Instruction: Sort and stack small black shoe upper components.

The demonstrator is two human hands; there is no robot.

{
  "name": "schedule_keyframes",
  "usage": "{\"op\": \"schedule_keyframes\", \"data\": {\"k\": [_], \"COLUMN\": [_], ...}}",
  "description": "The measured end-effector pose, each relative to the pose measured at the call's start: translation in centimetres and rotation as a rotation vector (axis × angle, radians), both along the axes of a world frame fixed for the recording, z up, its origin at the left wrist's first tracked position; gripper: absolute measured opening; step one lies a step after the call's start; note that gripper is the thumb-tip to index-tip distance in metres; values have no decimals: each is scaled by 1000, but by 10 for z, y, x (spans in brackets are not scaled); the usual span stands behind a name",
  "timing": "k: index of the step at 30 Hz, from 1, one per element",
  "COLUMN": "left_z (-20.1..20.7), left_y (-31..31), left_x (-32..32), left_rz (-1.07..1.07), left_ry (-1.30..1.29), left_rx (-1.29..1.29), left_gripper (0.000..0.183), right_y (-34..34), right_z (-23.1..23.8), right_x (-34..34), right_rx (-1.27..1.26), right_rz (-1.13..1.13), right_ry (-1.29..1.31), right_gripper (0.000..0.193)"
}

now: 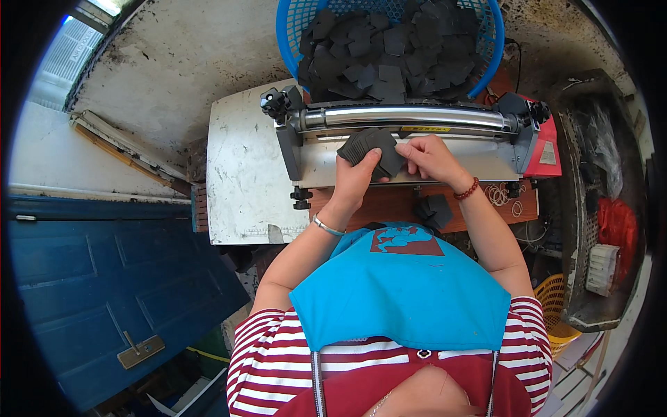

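My left hand (358, 175) grips a fanned stack of thin black square pieces (365, 142), its thumb lying across the top. My right hand (432, 161) is closed in a pinch at the right edge of the same stack, where the fingertips meet the corner of a piece. Both hands are over the metal bed (319, 160) of a roller machine, just in front of its shiny steel roller (410, 116). Below them, on a reddish-brown board (458, 222), sits another bunch of black pieces (433, 210), partly hidden by my blue apron (403, 295).
Behind the roller stands a blue plastic basket (495, 42) heaped with black pieces. Black knobs (301, 198) stick out at the machine's corners. Rubber bands (497, 195) lie right of my right wrist. A white tabletop (243, 160) is at left, a dark trough (583, 278) at right.
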State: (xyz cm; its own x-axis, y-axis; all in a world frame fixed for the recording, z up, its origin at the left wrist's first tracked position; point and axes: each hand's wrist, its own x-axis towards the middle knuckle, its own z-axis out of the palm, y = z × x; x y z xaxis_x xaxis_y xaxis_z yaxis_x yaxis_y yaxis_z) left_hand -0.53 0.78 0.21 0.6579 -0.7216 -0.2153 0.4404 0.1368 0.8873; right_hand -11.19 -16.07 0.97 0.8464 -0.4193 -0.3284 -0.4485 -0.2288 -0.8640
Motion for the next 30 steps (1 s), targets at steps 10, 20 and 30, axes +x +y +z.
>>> {"op": "schedule_keyframes", "data": {"k": [10, 20, 30], "left_z": [-3, 0, 4], "left_y": [6, -4, 5], "left_x": [7, -5, 1], "left_rz": [-46, -71, -86], "left_ry": [25, 61, 146], "left_rx": [-22, 8, -23], "left_gripper": [23, 22, 20], "right_y": [-22, 16, 1], "right_z": [2, 1, -4], "right_x": [-13, -8, -21], "right_rx": [-405, 22, 223], "right_rz": [71, 63, 30], "right_ry": [178, -218, -108], "right_gripper": [46, 37, 38]}}
